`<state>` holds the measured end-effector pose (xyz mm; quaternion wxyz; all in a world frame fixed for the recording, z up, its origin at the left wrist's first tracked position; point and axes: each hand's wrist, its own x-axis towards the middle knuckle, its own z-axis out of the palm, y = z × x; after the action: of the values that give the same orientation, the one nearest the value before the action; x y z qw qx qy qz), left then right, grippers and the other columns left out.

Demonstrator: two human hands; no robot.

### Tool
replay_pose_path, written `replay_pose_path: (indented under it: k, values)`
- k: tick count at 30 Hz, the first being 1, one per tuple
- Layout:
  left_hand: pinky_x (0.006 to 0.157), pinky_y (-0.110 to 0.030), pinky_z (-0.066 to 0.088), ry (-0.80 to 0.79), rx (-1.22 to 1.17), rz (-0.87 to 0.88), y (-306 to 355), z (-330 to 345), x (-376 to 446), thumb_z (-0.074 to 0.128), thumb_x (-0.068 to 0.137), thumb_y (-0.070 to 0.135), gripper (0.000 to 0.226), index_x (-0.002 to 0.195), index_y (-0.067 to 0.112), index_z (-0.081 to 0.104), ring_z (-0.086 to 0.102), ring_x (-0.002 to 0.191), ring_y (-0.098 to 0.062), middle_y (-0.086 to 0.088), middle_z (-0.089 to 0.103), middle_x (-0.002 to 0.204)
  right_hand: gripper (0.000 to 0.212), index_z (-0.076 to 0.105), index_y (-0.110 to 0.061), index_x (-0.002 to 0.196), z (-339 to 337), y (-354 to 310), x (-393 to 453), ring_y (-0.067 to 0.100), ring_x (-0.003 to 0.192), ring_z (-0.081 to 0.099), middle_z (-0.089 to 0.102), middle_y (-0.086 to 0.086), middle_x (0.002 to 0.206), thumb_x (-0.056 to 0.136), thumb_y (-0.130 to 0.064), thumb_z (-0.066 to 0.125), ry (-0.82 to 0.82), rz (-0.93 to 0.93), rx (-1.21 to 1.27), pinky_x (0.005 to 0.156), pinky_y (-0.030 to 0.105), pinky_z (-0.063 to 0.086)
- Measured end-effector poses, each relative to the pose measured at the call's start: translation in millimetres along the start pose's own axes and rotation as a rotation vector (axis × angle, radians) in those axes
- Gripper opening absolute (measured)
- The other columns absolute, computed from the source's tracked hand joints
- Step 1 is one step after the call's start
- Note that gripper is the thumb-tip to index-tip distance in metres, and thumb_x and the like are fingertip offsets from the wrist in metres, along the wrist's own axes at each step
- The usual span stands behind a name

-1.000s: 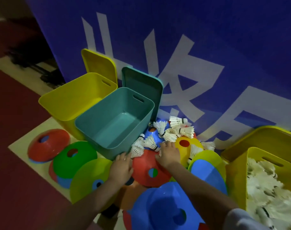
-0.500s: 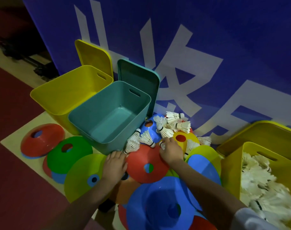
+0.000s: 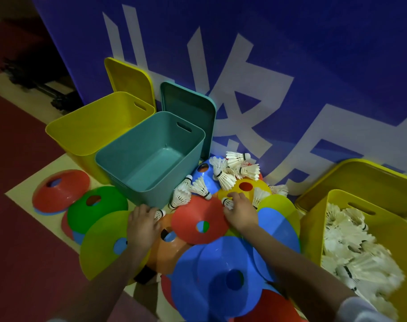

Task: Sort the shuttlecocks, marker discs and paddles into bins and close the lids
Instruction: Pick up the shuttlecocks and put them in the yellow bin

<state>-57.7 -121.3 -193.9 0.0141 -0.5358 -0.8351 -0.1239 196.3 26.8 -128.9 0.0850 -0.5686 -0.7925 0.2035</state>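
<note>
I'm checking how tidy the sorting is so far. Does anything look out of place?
Yes: loose shuttlecocks lie scattered over the marker discs beside the empty teal bin, while the yellow bin at right already holds many.

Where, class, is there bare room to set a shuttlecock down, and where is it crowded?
Free: the teal bin's bare bottom, and the pale floor strip between the red disc and the left yellow bin. Crowded: the overlapping discs around both hands, and the right yellow bin, heaped with shuttlecocks.
</note>
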Motion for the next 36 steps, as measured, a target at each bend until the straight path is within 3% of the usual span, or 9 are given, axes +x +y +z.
replay_pose_path:
  k: [4, 8, 13, 22, 29, 36]
  values:
    - [0.090, -0.054, 0.040, 0.029, -0.006, -0.062, -9.9, -0.6, -4.4, 0.085, 0.062, 0.027, 0.049, 0.106, 0.016, 0.065, 0.049, 0.107, -0.034, -0.015, 0.057, 0.108, 0.044, 0.051, -0.022, 0.127, 2.3, 2.5, -1.9, 0.025, 0.111, 0.052, 0.053, 0.004, 0.124, 0.086, -0.035, 0.058, -0.002, -0.011, -0.012, 0.076, 0.036, 0.049]
    - [0.093, -0.056, 0.041, -0.050, -0.097, -0.112, -22.6, 7.6, -11.4, 0.078, 0.071, 0.040, 0.055, 0.118, 0.019, 0.060, 0.049, 0.116, -0.038, -0.018, 0.055, 0.124, 0.044, 0.051, -0.020, 0.128, 6.2, 3.8, -3.1, 0.026, 0.110, 0.053, 0.054, 0.005, 0.123, 0.087, -0.033, 0.059, -0.009, -0.034, -0.022, 0.076, 0.034, 0.047]
    - [0.087, -0.042, 0.046, -0.077, -0.258, -0.139, -21.5, 7.3, -12.7, 0.076, 0.074, 0.041, 0.059, 0.124, 0.017, 0.054, 0.051, 0.115, -0.031, -0.009, 0.058, 0.124, 0.045, 0.051, -0.021, 0.128, 9.5, 3.8, -1.7, 0.025, 0.109, 0.054, 0.055, 0.004, 0.122, 0.086, -0.034, 0.060, -0.014, -0.039, -0.028, 0.075, 0.033, 0.046]
    - [0.084, -0.039, 0.046, -0.123, -0.504, -0.332, -21.3, 11.1, -5.9, 0.076, 0.075, 0.036, 0.064, 0.128, 0.014, 0.047, 0.048, 0.115, -0.029, -0.010, 0.058, 0.121, 0.045, 0.051, -0.020, 0.128, 13.6, 5.5, 0.1, 0.025, 0.109, 0.054, 0.055, 0.005, 0.121, 0.086, -0.034, 0.060, -0.021, -0.028, -0.038, 0.075, 0.034, 0.047]
    - [0.093, -0.039, 0.043, -0.062, -0.531, -0.240, -23.2, 12.4, -11.0, 0.074, 0.079, 0.033, 0.061, 0.131, 0.011, 0.048, 0.047, 0.119, -0.026, -0.008, 0.055, 0.126, 0.046, 0.051, -0.019, 0.128, 16.4, 5.8, -1.0, 0.028, 0.106, 0.055, 0.055, 0.007, 0.120, 0.085, -0.033, 0.061, -0.016, -0.033, -0.047, 0.075, 0.036, 0.047]
    - [0.086, -0.042, 0.046, 0.026, -0.485, -0.169, -26.4, 9.2, -19.7, 0.075, 0.078, 0.030, 0.048, 0.120, 0.016, 0.058, 0.045, 0.111, -0.026, -0.008, 0.054, 0.114, 0.047, 0.051, -0.019, 0.129, 19.2, 3.4, 0.7, 0.028, 0.105, 0.055, 0.055, 0.007, 0.120, 0.085, -0.032, 0.061, -0.027, -0.022, -0.053, 0.075, 0.037, 0.049]
